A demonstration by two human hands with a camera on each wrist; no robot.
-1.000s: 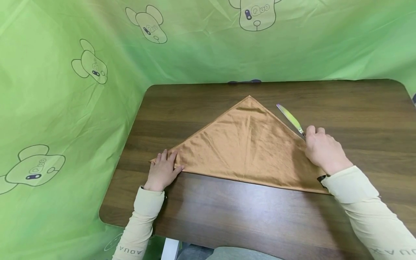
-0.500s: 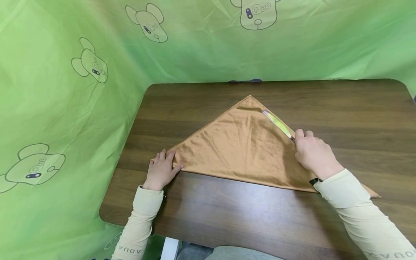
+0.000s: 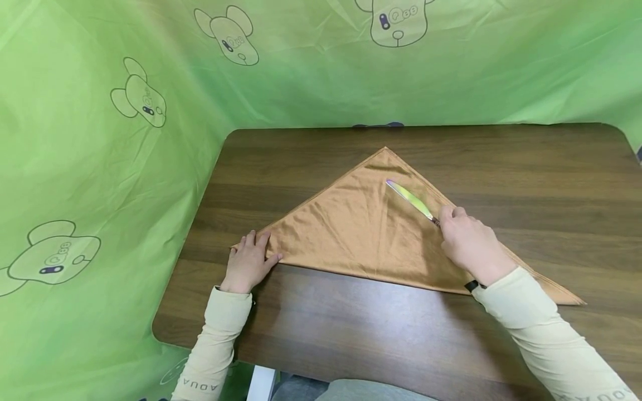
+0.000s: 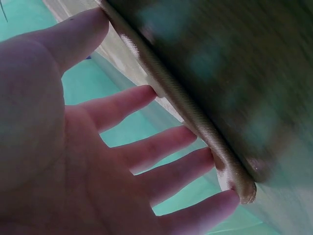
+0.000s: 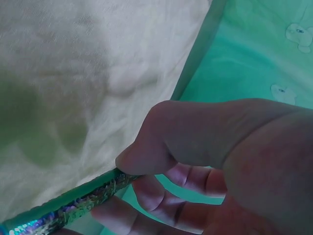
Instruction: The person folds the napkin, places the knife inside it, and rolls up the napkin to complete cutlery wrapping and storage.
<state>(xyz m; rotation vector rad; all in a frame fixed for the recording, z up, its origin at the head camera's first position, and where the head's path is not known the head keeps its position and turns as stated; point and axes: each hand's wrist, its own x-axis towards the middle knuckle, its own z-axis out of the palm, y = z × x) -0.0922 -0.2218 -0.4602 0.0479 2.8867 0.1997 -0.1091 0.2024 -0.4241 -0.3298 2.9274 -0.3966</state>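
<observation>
A satiny orange-brown cloth [image 3: 346, 234], folded into a triangle, lies on the wooden table with its peak pointing away from me. My left hand [image 3: 248, 266] rests on its left corner, fingers spread; in the left wrist view the fingertips [image 4: 146, 93] touch the cloth's edge [image 4: 195, 112]. My right hand [image 3: 468, 242] pinches the handle of a table knife [image 3: 411, 197] over the right half of the cloth. The shiny yellow-green blade points away and to the left. In the right wrist view, thumb and fingers hold the patterned iridescent handle [image 5: 73, 205].
The brown wooden table [image 3: 351, 334] extends around the cloth on all sides. A green curtain [image 3: 321, 83] with printed bear heads hangs behind it and along the left. A white table leg or bar [image 3: 262, 383] shows below the front edge.
My right hand has carried the knife leftward, from beside the cloth's right edge to over the cloth. The right corner of the cloth has come into view. My left hand stays in place.
</observation>
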